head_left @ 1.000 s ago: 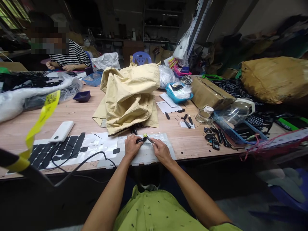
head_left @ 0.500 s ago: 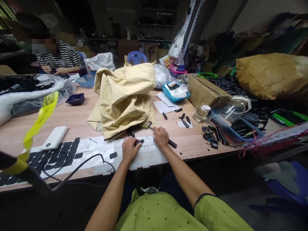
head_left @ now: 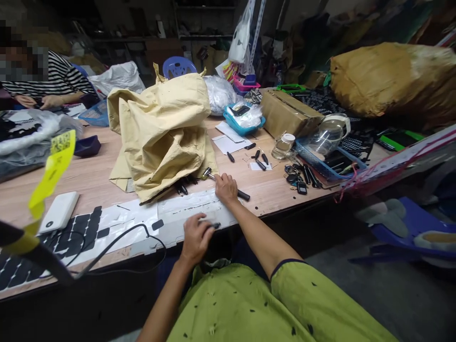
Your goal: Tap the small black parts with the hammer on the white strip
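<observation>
My left hand (head_left: pixel 195 239) is closed on a small black piece (head_left: pixel 215 225), its end poking out past the fingertips, just over the table's front edge. Blur hides what kind of piece it is. My right hand (head_left: pixel 225 187) grips a small hammer (head_left: pixel 244 195) lying low over the table; its metal head sticks out to the left and its black handle end to the right. Beyond the hands, several black pieces (head_left: pixel 182 188) peek from under a large cream cloth bag (head_left: pixel 162 123). A white sheet (head_left: pixel 192 202) covers the table edge beneath.
To the left are a white power bank (head_left: pixel 60 211), a black cable (head_left: pixel 117 242) and a sheet of black stickers (head_left: pixel 85 228). Black pieces (head_left: pixel 261 165), keys (head_left: pixel 292 177), a glass jar (head_left: pixel 284 145) and a blue basket (head_left: pixel 329 164) stand right. A co-worker (head_left: pixel 53 80) sits far left.
My left hand has drawn back from the white sheet toward me with the black piece. My right hand stays on the hammer. The whole view has turned slightly right and downward.
</observation>
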Demonstrator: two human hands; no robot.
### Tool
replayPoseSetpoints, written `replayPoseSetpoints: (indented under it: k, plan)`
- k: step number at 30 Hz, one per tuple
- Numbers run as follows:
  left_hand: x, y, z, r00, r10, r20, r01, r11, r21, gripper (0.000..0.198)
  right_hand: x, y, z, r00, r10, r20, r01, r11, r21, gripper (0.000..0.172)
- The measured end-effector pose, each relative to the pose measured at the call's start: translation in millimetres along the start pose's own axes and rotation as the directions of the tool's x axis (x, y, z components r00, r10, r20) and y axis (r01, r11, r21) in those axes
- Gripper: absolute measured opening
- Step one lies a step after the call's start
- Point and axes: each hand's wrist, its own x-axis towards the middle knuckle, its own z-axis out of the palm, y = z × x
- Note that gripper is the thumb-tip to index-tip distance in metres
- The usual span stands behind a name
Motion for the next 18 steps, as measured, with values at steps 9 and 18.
replayPoseSetpoints:
  k: [9, 18]
  plan:
    - [-54, 30, 31.7, 0.984, 0.140, 0.110, -0.157, 0.973, 0.169, 0.029, 0, 1, 4, 1.000, -0.010, -0.022, 0.010, 1.000, 0.014, 0.035]
    - [64, 2, -18.8, 0.814, -0.538, -0.218, 0.569, 0.815, 0.114, 0.032, -1, 1, 4, 1.000, -0.005, -0.015, 0.006, 0.999, 0.037, 0.037]
